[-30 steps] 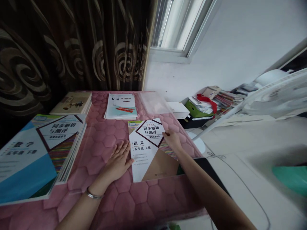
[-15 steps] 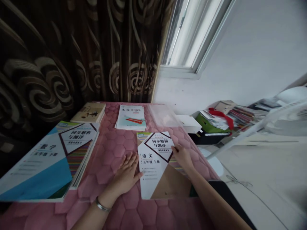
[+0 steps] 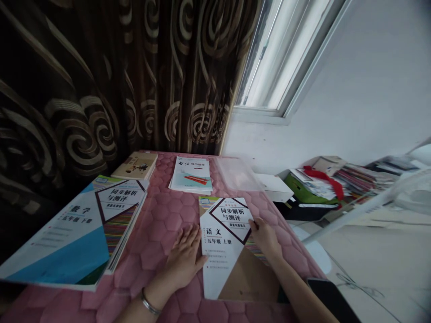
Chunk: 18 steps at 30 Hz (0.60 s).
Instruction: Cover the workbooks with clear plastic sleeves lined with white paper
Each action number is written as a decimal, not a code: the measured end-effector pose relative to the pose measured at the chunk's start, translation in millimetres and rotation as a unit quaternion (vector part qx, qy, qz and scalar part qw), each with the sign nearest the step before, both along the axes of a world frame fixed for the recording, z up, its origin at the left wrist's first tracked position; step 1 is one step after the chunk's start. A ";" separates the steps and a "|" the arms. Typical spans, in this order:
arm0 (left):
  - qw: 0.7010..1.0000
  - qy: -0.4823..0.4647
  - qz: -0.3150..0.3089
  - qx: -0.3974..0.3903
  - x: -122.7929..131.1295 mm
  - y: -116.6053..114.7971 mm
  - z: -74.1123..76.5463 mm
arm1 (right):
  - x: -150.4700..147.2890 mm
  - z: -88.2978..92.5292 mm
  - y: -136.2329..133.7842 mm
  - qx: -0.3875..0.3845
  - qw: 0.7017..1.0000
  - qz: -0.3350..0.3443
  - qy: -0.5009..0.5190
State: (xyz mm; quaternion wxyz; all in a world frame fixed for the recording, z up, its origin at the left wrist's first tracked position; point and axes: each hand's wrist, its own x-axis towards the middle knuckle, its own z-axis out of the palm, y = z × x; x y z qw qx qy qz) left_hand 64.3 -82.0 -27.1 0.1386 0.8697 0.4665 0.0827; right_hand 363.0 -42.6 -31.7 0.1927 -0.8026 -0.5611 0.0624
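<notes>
Dim light comes from the window (image 3: 279, 58) beyond the tabletop's (image 3: 164, 222) far right corner; the fan (image 3: 415, 193) looks blurred.

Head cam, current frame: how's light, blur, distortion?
Head view: dim overall, brightest at the window; head view: the patterned curtain sinks to near-black toward the left edge; head view: the white fan at the right edge looks soft and stretched; head view: the Chinese-language workbook has a legible large title, but its small bulleted lines are too soft to read.
</notes>
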 end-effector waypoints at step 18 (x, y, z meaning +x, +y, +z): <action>1.000 0.014 0.011 0.018 5.1 -2.3 -0.3 | 10.3 2.5 -9.2 0.041 0.999 0.029 0.009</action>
